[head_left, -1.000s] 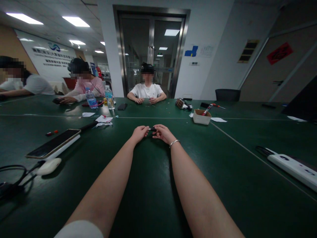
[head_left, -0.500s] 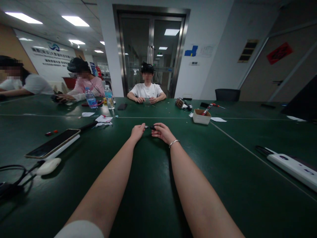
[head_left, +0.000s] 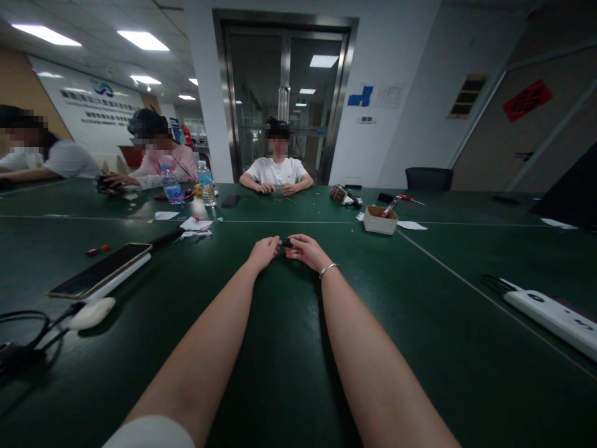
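Observation:
Both my arms reach straight out over the dark green table [head_left: 289, 348]. My left hand [head_left: 263, 251] and my right hand [head_left: 305, 250] meet at the middle of the table, fingers pinched together on a small black object [head_left: 285, 242] held between them. The object is too small to name; its ends are hidden by my fingertips. A thin silver bracelet [head_left: 328, 269] circles my right wrist.
A phone on a white slab [head_left: 100, 269] and a white mouse-like item with black cable [head_left: 88, 313] lie left. A white power strip [head_left: 550, 314] lies right. A small cardboard box [head_left: 380, 219], water bottles [head_left: 171, 184] and three seated people are across the table.
My hands had drawn slightly apart half a second ago, showing two small pieces; they have closed together again on the black object.

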Motion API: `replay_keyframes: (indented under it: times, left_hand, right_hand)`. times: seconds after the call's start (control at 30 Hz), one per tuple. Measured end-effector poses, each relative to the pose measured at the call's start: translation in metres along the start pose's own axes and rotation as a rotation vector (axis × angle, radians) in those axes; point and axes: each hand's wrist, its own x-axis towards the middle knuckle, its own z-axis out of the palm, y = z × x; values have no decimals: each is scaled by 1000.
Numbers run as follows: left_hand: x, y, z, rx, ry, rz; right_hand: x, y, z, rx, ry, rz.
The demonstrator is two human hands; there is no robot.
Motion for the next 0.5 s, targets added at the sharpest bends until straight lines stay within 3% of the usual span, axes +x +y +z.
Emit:
replay_keyframes:
  times: [0.5]
  left_hand:
    - [-5,4,-1,-300,-18,83]
  right_hand:
    - [4,3,-2,5,29,3]
